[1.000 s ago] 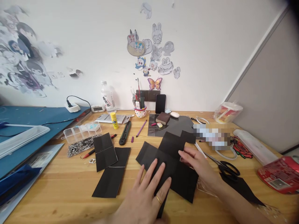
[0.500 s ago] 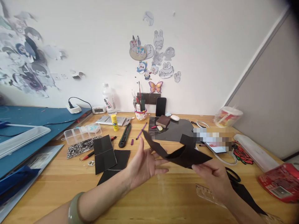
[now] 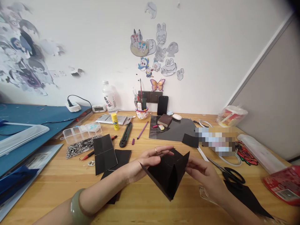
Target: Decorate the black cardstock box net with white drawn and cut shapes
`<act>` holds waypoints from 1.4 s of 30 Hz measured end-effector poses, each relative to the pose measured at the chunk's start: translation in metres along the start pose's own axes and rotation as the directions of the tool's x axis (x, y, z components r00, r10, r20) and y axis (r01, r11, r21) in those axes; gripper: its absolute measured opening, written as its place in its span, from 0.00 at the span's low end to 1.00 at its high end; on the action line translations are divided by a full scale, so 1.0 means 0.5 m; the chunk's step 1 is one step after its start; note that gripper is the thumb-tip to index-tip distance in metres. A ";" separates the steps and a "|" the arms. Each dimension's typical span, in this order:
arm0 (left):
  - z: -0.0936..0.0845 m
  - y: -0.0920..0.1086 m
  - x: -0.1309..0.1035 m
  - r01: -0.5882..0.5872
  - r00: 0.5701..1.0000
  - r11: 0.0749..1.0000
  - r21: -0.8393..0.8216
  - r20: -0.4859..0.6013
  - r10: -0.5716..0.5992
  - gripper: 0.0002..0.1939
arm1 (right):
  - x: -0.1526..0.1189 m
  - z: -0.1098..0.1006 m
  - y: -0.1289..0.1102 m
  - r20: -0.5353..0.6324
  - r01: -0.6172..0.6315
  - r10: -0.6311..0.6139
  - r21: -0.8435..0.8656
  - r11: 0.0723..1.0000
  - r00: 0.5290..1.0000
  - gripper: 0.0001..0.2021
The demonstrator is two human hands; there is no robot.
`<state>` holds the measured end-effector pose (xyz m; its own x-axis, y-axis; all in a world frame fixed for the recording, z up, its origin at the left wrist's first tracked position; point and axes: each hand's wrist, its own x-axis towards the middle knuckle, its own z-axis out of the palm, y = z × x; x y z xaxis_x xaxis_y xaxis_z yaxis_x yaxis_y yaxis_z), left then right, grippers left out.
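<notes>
A folded piece of black paper (image 3: 165, 172) is held above the wooden table between my hands, with flaps standing up and a corner pointing down toward me. My left hand (image 3: 145, 161) rests against its left and far side, fingers bent over the edge and thumb along the near side. At the right edge, my right hand (image 3: 202, 175) pinches the paper between thumb and fingers. Folded black cards (image 3: 105, 156) lie left of my left forearm. Black-handled scissors (image 3: 231, 176) are beside my right hand, over another black sheet (image 3: 248, 200).
A green cutter (image 3: 126, 134), a yellow glue stick (image 3: 115, 122) and a purple pen (image 3: 142, 130) lie or stand behind the hands. A bag of metal rings (image 3: 82, 147) is at left. A red package (image 3: 283, 184) sits at right, a clear ruler near my right wrist.
The black paper has turned and come down closer to me. My left hand has gone from spread beside it to curled against it. The scissors show more fully.
</notes>
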<state>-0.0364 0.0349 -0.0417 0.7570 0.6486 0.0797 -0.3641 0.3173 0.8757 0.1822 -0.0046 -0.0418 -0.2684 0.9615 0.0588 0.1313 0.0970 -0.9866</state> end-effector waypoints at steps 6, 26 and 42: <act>0.010 0.020 0.001 -0.014 0.999 0.701 0.713 -0.027 0.047 0.41 | 0.008 -0.001 -0.002 -0.114 0.030 -0.040 -0.090 0.995 0.993 0.10; 0.006 -0.003 0.000 -0.163 0.958 -0.007 0.987 0.160 0.237 0.40 | 0.015 -0.012 0.020 -0.093 -0.091 0.116 0.240 0.967 0.989 0.02; 0.027 -0.043 -0.001 -0.163 0.970 0.434 0.886 0.063 0.236 0.45 | 0.008 0.008 0.017 -0.066 -0.011 0.019 0.124 0.992 0.998 0.06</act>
<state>-0.0216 0.0186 -0.0544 0.6823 0.6602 0.3140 0.1994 -0.5813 0.7889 0.1783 -0.0010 -0.0504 -0.2025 0.9780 0.0495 0.0154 0.0537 -0.9984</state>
